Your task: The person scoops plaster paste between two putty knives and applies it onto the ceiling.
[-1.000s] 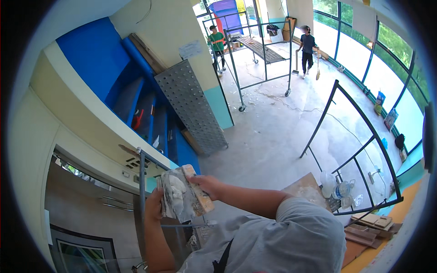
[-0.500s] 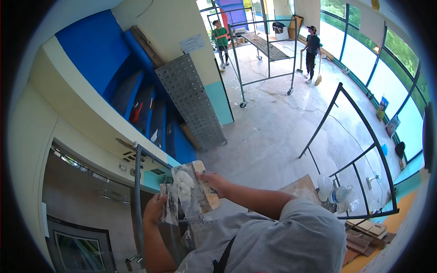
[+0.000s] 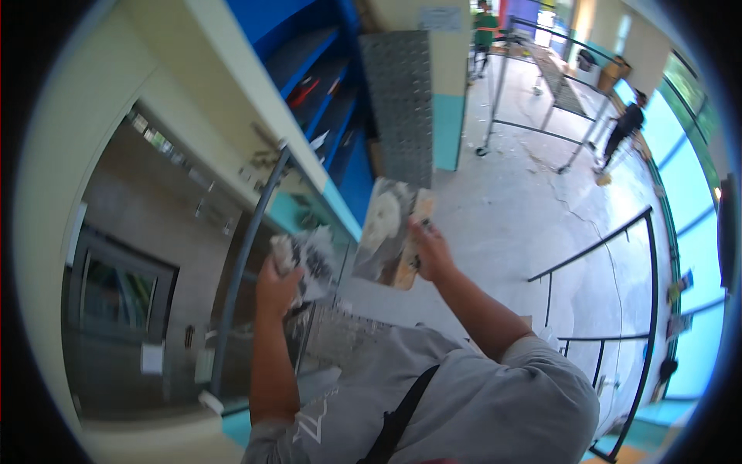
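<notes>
Scraper (image 3: pixel 317 267), smeared white, is gripped in the closed left hand (image 3: pixel 278 288); the right hand (image 3: pixel 433 249) clasps a wood-edged, paste-topped blade (image 3: pixel 377 243) beside it. Beyond both, a wall sheet (image 3: pixel 440 18) bears unreadably blurred print.

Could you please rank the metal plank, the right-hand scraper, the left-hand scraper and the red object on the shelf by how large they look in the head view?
1. Metal plank
2. Right-hand scraper
3. Left-hand scraper, blurred
4. Red object
</notes>
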Demonstrator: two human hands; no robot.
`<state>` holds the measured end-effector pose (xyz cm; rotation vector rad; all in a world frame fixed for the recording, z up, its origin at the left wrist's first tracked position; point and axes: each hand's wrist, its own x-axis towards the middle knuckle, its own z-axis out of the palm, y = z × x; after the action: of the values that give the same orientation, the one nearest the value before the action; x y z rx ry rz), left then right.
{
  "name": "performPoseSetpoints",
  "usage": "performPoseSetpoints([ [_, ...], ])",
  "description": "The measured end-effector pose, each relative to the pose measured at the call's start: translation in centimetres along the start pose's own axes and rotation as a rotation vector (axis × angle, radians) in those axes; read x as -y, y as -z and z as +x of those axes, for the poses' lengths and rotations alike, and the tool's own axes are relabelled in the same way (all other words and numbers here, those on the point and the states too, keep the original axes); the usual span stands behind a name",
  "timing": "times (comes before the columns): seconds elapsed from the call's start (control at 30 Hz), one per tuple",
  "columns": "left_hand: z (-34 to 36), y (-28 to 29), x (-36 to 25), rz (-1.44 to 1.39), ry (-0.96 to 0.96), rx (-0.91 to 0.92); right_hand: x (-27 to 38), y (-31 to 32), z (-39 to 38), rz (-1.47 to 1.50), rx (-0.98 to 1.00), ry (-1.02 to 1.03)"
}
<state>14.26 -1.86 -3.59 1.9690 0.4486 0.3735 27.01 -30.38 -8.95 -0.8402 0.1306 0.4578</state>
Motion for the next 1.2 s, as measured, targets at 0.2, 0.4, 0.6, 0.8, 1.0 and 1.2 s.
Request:
performPoseSetpoints([
  [0.2, -1.2, -0.5, -5.4, 0.151, -0.102, -0.026, -2.3, -1.9, 0.8, 0.023, 0.112, 0.157],
  [0.4, -0.4, -0.3, -5.0, 0.127, -0.196, -0.017, -4.0, -2.3, -0.3, -0.239, 0.210, 0.279],
  [0.6, -0.4, -0.6, -5.1, 0.075, -0.223, 0.047, -3.9, -3.6, -2.6, -0.511, 0.247, 0.365],
  [0.8, -0.5, -0.5, -5.5, 0.254, -0.302, -0.028, -2.2, -3.8, -4.3, -0.543, 0.272, 0.385],
  [1.0, -0.8, -0.8, -6.1, 0.238, -0.426, -0.103, -2.4, -3.1, -4.5, -0.533, 0.212, 0.447],
  [1.2, 5.0, 6.0, -3.3, 0.331, -0.406, -0.650, -5.1, -2.0, -2.1, -0.489, 0.208, 0.369],
])
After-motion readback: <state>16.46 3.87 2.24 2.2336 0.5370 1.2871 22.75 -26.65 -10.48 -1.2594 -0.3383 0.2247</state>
